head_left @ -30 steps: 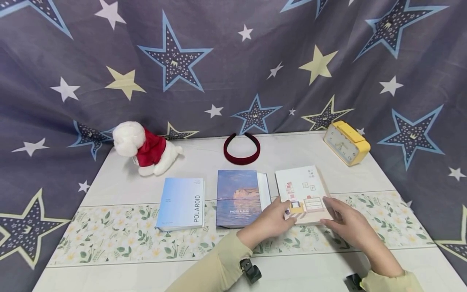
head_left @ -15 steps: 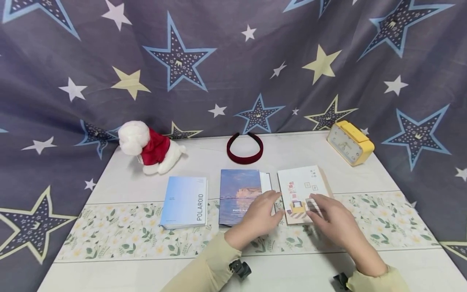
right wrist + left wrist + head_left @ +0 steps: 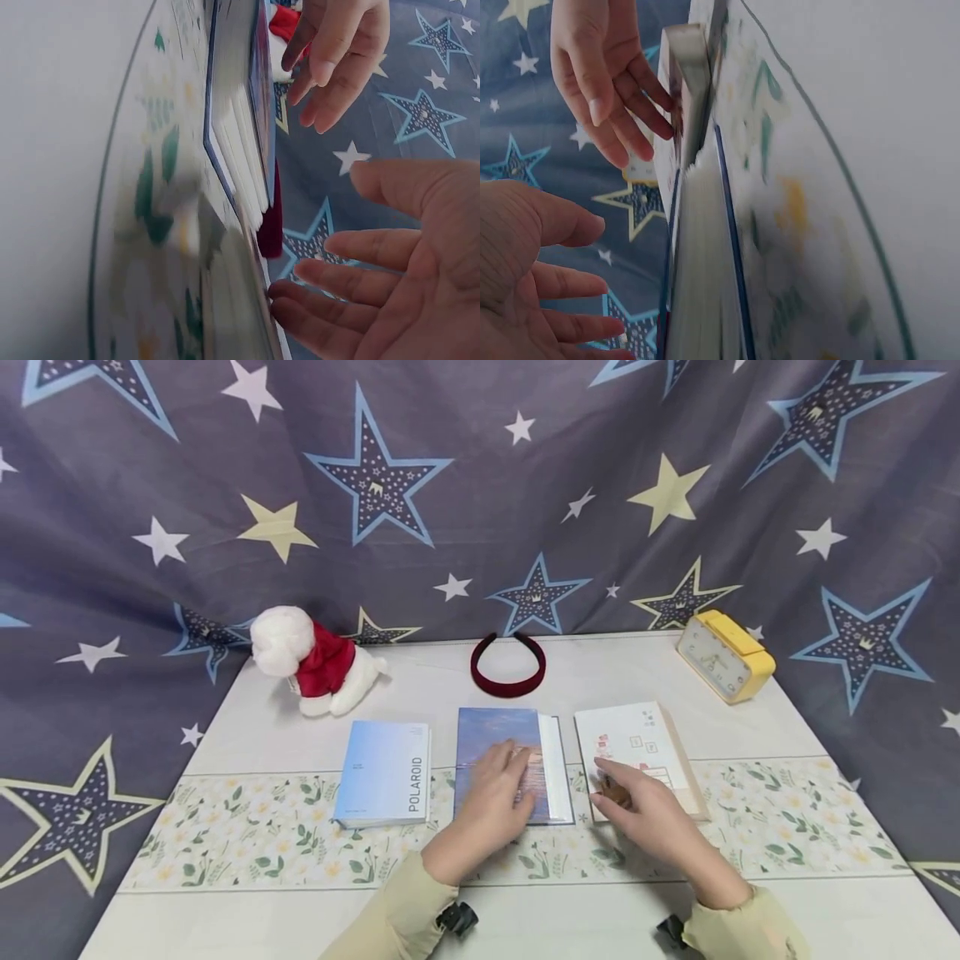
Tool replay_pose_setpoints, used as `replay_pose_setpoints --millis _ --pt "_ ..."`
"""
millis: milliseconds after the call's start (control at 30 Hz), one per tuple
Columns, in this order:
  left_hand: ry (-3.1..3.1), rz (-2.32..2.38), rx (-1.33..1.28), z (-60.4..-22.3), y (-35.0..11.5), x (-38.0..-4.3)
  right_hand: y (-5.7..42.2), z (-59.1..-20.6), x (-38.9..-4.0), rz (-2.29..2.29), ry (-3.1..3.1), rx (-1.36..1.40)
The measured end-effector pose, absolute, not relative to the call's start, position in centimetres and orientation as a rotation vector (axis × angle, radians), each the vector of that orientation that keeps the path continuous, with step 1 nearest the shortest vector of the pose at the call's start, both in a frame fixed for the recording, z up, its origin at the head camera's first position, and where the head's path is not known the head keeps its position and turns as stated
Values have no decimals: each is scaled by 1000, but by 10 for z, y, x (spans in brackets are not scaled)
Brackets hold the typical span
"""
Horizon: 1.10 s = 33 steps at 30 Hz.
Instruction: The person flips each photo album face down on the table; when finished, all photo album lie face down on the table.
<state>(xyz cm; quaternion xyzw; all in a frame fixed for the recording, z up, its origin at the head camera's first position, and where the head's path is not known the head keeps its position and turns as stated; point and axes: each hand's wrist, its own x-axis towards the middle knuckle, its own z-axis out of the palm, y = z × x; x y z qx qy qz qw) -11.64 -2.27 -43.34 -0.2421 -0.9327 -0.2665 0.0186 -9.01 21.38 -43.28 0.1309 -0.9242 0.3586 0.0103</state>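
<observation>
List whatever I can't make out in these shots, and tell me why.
- Head view: part of the middle album's cover, behind the left grip.
- Head view: the lower left of the white-covered book, behind the right grip.
- Head view: the yellow clock's time and the POLAROID album's small print, too small.
- Left wrist view: the left grip's palm, cut off by the left edge.

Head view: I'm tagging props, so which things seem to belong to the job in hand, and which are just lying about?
Likely in the job:
seascape photo album
white illustrated book
blue POLAROID album, perhaps, being in the same row

Apparently just lying about:
dark red headband
white plush toy
yellow clock
</observation>
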Motion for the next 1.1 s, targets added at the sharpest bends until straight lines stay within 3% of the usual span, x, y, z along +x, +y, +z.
replay_pose_setpoints --millis 533,733,1100 --pt "-2973 -751 -565 -454 -43 -106 172 -436 -97 1639 -2968 182" --pt "-3004 -837 -552 -454 -42 -105 168 -432 -95 2070 -2839 -37" --pt "-3026 -1054 -481 -453 -44 -107 168 -436 -97 2320 -2636 -113"
